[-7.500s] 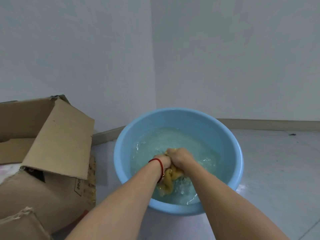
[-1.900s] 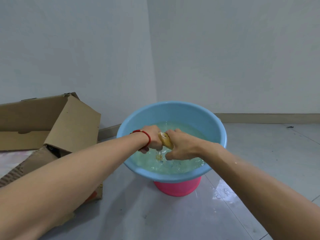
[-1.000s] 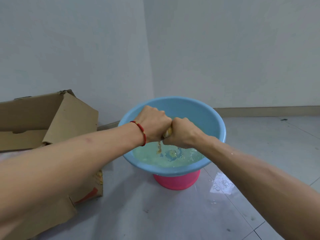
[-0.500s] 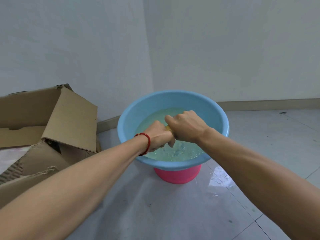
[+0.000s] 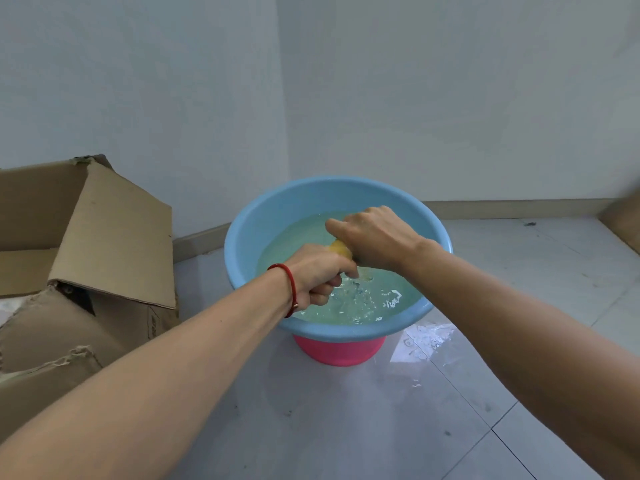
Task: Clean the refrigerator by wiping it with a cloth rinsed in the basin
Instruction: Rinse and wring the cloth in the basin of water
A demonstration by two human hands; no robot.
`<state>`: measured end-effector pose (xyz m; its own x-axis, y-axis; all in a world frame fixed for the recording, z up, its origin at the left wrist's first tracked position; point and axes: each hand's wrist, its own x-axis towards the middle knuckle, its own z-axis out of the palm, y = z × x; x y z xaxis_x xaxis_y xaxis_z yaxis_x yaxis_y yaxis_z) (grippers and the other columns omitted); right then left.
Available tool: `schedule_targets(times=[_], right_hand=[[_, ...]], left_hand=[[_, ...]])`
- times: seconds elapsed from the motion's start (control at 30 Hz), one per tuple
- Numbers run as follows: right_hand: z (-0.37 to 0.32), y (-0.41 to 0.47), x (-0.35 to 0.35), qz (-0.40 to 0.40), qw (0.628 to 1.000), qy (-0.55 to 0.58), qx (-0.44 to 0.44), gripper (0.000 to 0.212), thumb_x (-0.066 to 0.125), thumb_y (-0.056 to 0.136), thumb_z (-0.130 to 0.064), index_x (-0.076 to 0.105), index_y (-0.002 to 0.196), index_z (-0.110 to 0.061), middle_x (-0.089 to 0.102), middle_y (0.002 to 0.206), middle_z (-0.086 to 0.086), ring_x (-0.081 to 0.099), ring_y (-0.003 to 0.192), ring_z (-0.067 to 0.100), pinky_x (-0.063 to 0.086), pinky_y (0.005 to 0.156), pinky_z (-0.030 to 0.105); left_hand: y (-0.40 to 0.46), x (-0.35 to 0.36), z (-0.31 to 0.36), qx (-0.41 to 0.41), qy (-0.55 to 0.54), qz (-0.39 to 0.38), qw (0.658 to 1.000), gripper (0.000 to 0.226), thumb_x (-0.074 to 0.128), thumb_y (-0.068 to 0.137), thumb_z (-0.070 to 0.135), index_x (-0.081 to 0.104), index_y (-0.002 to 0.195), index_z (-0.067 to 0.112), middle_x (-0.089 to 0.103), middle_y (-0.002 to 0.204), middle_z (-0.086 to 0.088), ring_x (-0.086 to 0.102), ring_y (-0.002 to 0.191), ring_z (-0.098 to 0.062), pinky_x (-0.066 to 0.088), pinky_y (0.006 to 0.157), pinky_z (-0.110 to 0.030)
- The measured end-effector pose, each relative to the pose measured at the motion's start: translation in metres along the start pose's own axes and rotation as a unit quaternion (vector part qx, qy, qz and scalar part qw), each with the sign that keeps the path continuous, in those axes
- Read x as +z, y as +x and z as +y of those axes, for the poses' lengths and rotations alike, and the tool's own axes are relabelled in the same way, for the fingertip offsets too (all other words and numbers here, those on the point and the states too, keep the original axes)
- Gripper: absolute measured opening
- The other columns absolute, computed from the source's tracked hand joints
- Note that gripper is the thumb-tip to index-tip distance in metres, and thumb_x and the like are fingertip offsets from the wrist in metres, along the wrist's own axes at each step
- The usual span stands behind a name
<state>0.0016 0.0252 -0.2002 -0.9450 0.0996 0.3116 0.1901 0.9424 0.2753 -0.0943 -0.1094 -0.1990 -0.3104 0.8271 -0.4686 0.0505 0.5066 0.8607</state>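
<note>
Both fists, left hand (image 5: pixel 320 271) and right hand (image 5: pixel 372 239), clamp the cloth (image 5: pixel 341 250), wringing it over the basin (image 5: pixel 242 237); next, carry it to the refrigerator, unseen here.

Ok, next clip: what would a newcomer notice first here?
Mid-frame, the left hand and right hand grip a twisted yellow cloth over the water. Under them a blue basin sits on a pink one. An open cardboard box stands at left.

Grey tiled floor (image 5: pixel 346 427) (wet patches) bears pink basin (image 5: pixel 339 351) and cardboard box (image 5: pixel 86 271).
</note>
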Motion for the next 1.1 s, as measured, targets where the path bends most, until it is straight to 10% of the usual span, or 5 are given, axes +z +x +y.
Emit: schedule_targets(times=[0.23,0.43,0.77,0.97,1.1], right_hand=[[0.057,-0.069,-0.061,-0.12,0.917,0.205,0.319,0.044,0.088,0.07,-0.029,0.058,0.1,-0.018,0.061,0.09,-0.001,0.063,0.076,0.024,0.051,0.063,0.033],[0.11,-0.21,-0.146,-0.138,0.757,0.391,0.505,0.048,0.092,0.072,-0.04,0.068,0.104,-0.014,0.071,0.09,0.01,0.066,0.075,0.018,0.056,0.068,0.035],[0.105,-0.346,-0.164,0.066,0.566,0.614,0.546,0.046,0.052,0.107,-0.038,0.07,0.121,0.002,0.074,0.117,0.019,0.072,0.104,0.035,0.058,0.09,0.04],[0.122,-0.427,-0.194,0.209,0.53,0.602,0.56,0.037,0.051,0.107,-0.032,0.065,0.127,-0.005,0.074,0.111,0.013,0.072,0.108,0.032,0.056,0.097,0.05],[0.125,-0.472,-0.207,0.297,0.506,0.623,0.516,0.016,0.058,0.102,-0.019,0.056,0.111,-0.005,0.062,0.089,0.01,0.062,0.082,0.024,0.055,0.08,0.04]], left_hand=[[0.028,0.052,0.079,0.135,0.184,-0.046,0.972,0.043,0.076,0.083,0.051,0.061,0.095,0.013,0.049,0.075,-0.002,0.047,0.062,-0.018,0.042,0.054,-0.026],[0.037,0.165,0.141,0.269,0.116,-0.178,0.939,0.04,0.094,0.073,0.026,0.072,0.106,0.019,0.073,0.106,-0.009,0.073,0.092,-0.019,0.063,0.07,-0.031],[-0.015,0.264,0.132,0.29,-0.034,-0.215,0.932,0.092,0.063,0.074,-0.026,0.051,0.145,0.031,0.064,0.113,-0.012,0.067,0.074,-0.012,0.054,0.063,-0.022],[-0.038,0.35,0.13,0.204,0.033,-0.181,0.962,0.058,0.056,0.078,-0.02,0.064,0.125,0.013,0.065,0.092,-0.014,0.061,0.071,-0.018,0.054,0.061,-0.028],[-0.058,0.416,0.138,0.157,0.2,-0.211,0.944,0.038,0.067,0.086,0.004,0.069,0.123,0.014,0.066,0.111,-0.006,0.061,0.104,-0.022,0.053,0.09,-0.044]])
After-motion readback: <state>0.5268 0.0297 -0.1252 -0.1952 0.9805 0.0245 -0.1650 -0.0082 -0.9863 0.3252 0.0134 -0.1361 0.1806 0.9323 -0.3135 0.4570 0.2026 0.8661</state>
